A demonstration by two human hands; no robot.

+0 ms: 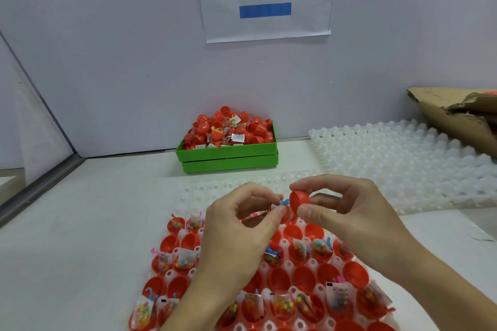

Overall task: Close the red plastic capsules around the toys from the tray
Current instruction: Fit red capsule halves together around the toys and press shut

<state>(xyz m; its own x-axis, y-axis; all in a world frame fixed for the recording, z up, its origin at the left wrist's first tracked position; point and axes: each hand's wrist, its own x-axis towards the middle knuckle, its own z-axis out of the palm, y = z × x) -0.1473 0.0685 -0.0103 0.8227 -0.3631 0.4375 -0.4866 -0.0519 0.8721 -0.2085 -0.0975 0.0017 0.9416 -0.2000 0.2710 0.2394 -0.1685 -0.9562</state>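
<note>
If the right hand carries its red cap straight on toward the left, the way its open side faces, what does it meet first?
Most likely the toy sticking out of the capsule half that the left hand pinches: the cap in the right hand opens toward it, just apart. Depth between them is unclear.

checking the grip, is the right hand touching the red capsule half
Touching. The head view shows the right hand pinching the red capsule half, thumb below and fingers above its rim, with no gap.

head-worn view, looking down, close
</note>
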